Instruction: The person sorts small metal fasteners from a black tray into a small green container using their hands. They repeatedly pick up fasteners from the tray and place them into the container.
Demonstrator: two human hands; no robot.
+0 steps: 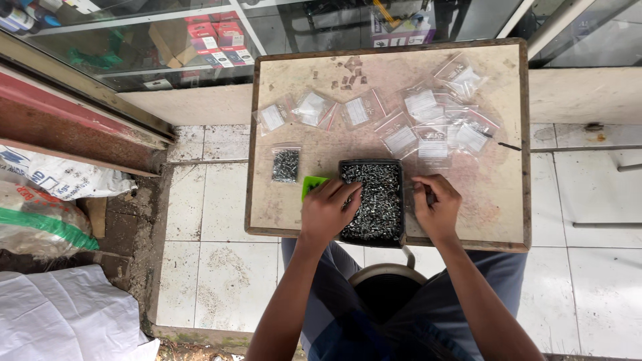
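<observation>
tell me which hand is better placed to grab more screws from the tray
Left, probably. The left hand already has its fingers reaching into the screws in the black tray, while the right hand rests on the table beside it, closed around something small.

Both bare forearms reach forward from the seated body, elbows bent and spread. The left hand (326, 212) lies palm down, its fingers (349, 191) stretched forward and angled inward. The right hand (436, 206) is curled, its fingertips (421, 190) drawn together in a pinch, knuckles up, wrist straight.
</observation>
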